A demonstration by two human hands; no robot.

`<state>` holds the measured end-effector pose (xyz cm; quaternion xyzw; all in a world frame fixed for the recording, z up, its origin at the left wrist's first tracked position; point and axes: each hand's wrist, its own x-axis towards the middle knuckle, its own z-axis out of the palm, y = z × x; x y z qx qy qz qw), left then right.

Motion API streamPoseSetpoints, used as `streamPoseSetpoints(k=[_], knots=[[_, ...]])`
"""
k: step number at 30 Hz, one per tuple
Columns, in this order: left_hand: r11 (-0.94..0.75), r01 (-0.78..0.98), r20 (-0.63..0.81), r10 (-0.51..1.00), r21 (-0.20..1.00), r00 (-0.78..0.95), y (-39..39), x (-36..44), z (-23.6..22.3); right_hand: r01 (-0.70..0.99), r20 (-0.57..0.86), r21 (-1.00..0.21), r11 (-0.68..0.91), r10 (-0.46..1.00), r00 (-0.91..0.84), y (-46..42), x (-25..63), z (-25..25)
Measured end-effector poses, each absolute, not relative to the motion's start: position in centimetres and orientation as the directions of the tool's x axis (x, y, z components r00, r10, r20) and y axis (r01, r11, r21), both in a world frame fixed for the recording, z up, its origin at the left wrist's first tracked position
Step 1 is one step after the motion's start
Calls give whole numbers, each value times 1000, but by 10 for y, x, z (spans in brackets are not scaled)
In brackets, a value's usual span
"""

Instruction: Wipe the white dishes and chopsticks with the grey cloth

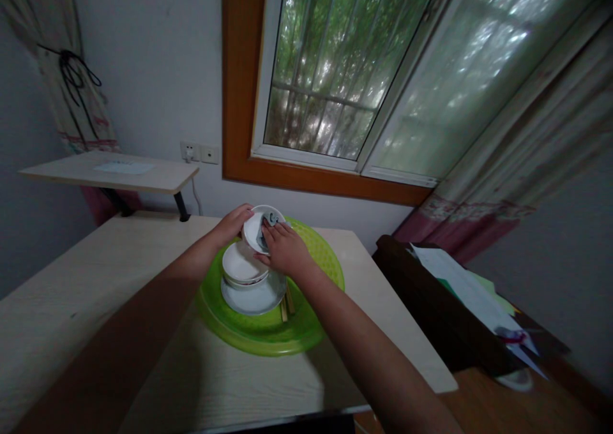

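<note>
window [335, 70] with orange-brown frame [235, 76] | tied curtain [48, 16] at left | wall sockets [209, 154] | paper [123, 167] on raised shelf [167, 177]

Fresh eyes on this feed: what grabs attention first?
Probably the bright green basin on the pale table, with white dishes stacked inside. Above it, the left hand holds a white bowl while the right hand presses a grey cloth into it. Behind, the orange-brown window frame stands out.

The forearms [366, 351], left hand [234, 222] and right hand [288, 249] are bare.
</note>
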<state>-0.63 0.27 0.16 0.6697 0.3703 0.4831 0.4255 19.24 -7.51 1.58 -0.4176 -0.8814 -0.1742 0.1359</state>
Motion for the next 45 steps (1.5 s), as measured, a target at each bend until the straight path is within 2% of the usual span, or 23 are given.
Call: streamPoseSetpoints(k=[5,9,16,19,24,31,38,41,45], knots=[[-358,127,332,924,925,191,2,-8,3,804,305,211,556,744,-595,-78,187,25],[-380,168,353,920,909,170,4,-9,3,780,245,204,591,741,-625,-79,189,27],[-435,105,416,894,894,164,3,-9,7,659,324,-15,752,627,-708,-86,191,24],[-426,126,408,901,896,149,1,-7,9,604,334,-55,795,585,-739,-84,191,20],[-435,139,396,887,890,237,4,-7,2,574,317,30,818,537,-782,-77,193,14],[-383,90,339,888,919,311,7,-6,-4,697,381,114,708,617,-689,-70,194,6],[-352,108,327,924,930,199,0,-5,3,809,463,169,564,679,-570,-72,190,15],[-381,132,366,923,915,123,1,-7,3,823,424,186,537,712,-560,-77,185,24],[-444,140,423,893,885,153,2,-9,3,800,365,218,558,714,-598,-81,183,29]])
